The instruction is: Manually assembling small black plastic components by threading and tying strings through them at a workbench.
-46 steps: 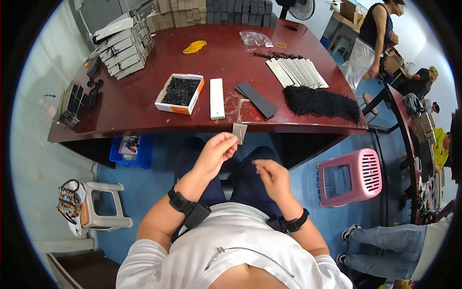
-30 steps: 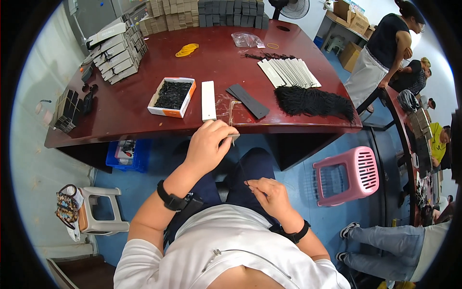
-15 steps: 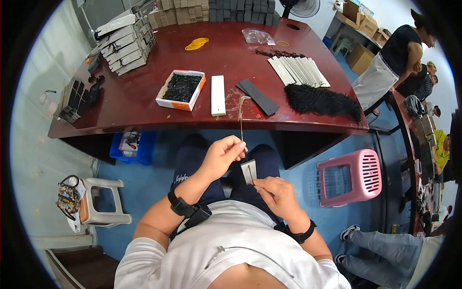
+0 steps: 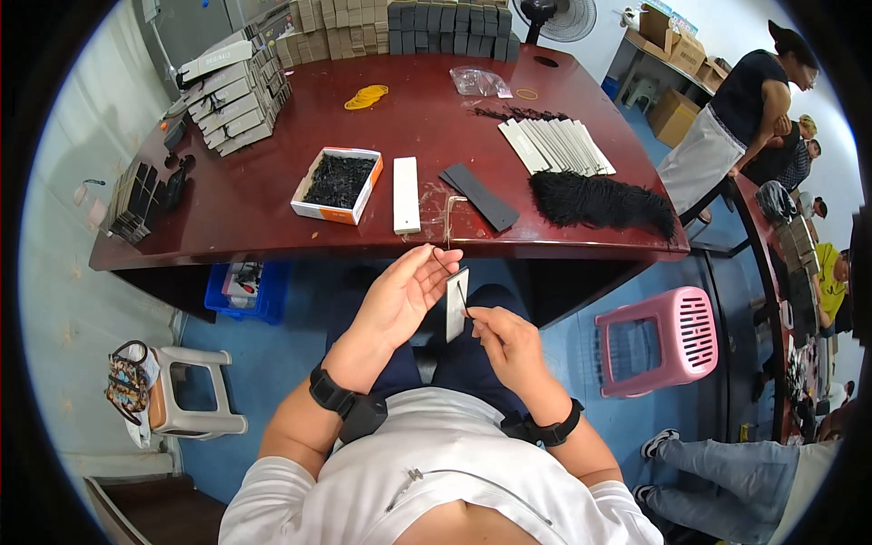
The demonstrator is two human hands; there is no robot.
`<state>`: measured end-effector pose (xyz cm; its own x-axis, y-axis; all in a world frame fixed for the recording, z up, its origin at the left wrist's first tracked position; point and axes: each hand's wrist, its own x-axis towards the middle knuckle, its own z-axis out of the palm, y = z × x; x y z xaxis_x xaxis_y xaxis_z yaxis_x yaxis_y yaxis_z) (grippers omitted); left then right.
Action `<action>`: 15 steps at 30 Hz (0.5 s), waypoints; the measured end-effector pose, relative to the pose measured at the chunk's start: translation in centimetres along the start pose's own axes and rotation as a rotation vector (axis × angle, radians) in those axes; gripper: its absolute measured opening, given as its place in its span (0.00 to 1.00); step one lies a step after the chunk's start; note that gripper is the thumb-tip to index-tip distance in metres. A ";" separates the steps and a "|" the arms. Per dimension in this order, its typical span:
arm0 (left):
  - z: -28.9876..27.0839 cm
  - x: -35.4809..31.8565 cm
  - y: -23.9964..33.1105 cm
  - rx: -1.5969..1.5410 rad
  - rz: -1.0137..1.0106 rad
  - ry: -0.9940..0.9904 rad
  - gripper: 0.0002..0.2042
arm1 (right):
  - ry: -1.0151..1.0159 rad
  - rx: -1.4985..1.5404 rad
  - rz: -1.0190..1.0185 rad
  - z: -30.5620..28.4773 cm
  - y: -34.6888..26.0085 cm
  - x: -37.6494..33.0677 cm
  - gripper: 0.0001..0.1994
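A small pale hang tag is suspended between my hands over my lap, its dark edge turned upward. Across its face runs a thin black cord. My right hand pinches that cord between thumb and forefinger beside the tag. Just below the table edge, my left hand has thumb and forefinger pinched on a dark strand that looks like the same cord, with its other fingers curled loosely. Close to those fingertips, a bent metal wire fixed to the table with clear tape reaches over the front edge.
On the red table are a box of black cords, a white tag stack, dark grey tags, fanned pale tags and a black cord bundle. A pink stool stands right; people work beyond.
The tag has come off the wire's lower end and risen slightly, turning more edge-on. My left hand has moved up toward the table edge and opened its outer fingers; my right hand rose slightly.
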<state>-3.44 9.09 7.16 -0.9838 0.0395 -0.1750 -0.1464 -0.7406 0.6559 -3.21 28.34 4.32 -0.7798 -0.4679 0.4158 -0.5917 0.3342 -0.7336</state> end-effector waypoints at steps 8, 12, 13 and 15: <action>-2.4 -1.8 -0.7 0.007 -0.195 -0.248 0.11 | 0.038 -0.048 0.079 -1.3 -2.1 -0.9 0.09; -2.4 -2.7 -1.8 0.151 -0.318 -0.331 0.14 | 0.055 -0.280 -0.230 -2.1 -3.4 -0.1 0.09; -2.2 -2.8 -2.0 0.174 -0.349 -0.349 0.15 | 0.054 -0.283 -0.235 -1.9 -3.6 0.1 0.09; -2.1 -2.7 -2.4 0.176 -0.362 -0.357 0.16 | 0.100 -0.394 -0.315 -1.6 -4.0 0.5 0.10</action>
<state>-0.21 9.33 4.54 -0.8367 0.5200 -0.1721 -0.4676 -0.5144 0.7188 -1.57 28.07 8.39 -0.5553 -0.5212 0.6480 -0.8184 0.4812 -0.3142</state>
